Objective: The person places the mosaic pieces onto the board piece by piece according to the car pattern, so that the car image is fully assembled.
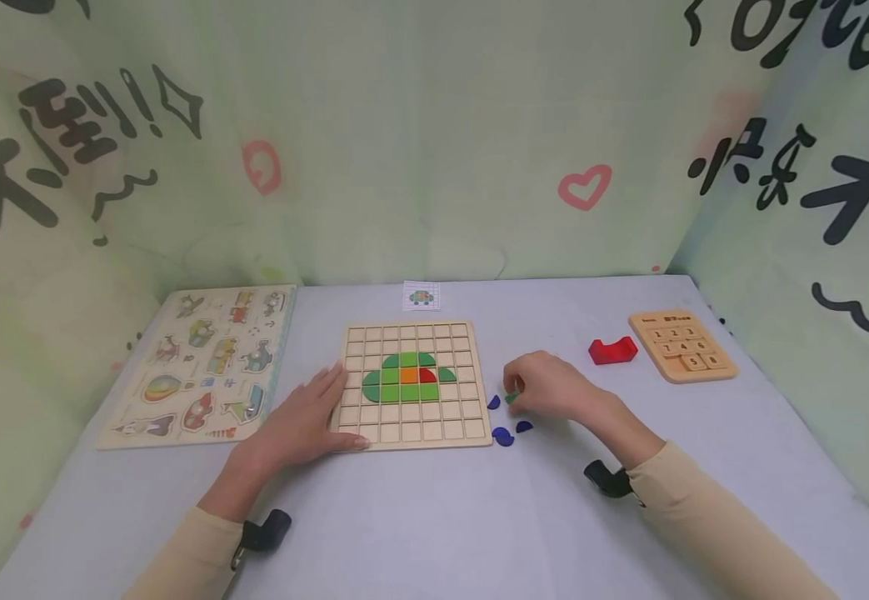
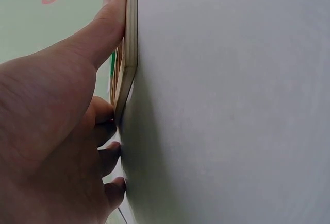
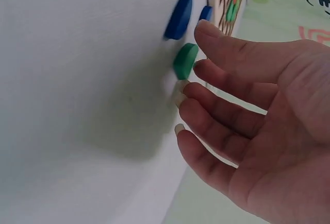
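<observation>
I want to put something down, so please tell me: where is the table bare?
Bare table lies in front of the grid board, between the sleeves; also behind the right hand, between board and red block. Crowded: the board's right edge, with blue pieces and a green piece, and its left, with the left hand and picture puzzle.

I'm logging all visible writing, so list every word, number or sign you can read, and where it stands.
"不": curtain, left side and right side
"!": curtain, upper left
Red heart: curtain, right of middle
"2": number board
"4": number board
Too small: the number board's heading, marks on the picture board, small card
Unsure or cut off: other curtain characters
</observation>
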The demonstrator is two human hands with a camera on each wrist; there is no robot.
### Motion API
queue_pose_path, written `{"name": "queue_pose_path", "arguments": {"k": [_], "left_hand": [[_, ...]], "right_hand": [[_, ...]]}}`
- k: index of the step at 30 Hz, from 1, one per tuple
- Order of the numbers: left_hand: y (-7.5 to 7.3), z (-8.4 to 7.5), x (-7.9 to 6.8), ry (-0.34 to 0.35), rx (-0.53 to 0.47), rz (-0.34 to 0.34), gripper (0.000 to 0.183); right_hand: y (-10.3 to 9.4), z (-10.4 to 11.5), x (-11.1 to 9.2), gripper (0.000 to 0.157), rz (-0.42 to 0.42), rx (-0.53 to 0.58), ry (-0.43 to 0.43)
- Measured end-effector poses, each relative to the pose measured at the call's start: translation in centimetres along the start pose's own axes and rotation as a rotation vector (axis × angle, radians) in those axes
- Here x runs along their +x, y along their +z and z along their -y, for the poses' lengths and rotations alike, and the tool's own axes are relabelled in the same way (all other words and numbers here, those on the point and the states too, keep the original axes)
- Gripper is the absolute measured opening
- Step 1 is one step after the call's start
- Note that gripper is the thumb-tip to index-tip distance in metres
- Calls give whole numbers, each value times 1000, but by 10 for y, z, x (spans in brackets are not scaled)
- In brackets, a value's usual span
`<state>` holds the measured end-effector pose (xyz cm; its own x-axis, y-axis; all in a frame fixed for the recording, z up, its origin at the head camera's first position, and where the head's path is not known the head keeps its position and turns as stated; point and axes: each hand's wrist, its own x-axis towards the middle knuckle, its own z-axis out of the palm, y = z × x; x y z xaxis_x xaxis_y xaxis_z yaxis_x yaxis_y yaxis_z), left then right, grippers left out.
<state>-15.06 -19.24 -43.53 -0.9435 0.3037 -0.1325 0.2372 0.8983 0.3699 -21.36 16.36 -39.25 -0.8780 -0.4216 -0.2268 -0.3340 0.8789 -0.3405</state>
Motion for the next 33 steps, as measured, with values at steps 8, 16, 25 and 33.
{"name": "queue_pose_path", "arguments": {"k": [8, 16, 25, 33], "left_hand": [[-1, 0, 0, 7, -6, 2, 113], [0, 2, -1, 12, -7, -5, 113], [2, 3, 0, 5, -6, -4, 114], [2, 4, 2, 7, -1, -9, 114]], "right_hand": [[5, -7, 1, 7, -16, -2, 6], [1, -1, 2, 5, -75, 18, 74], [6, 13, 9, 10, -184, 162, -58], [17, 31, 21, 10, -145, 319, -119]]}}
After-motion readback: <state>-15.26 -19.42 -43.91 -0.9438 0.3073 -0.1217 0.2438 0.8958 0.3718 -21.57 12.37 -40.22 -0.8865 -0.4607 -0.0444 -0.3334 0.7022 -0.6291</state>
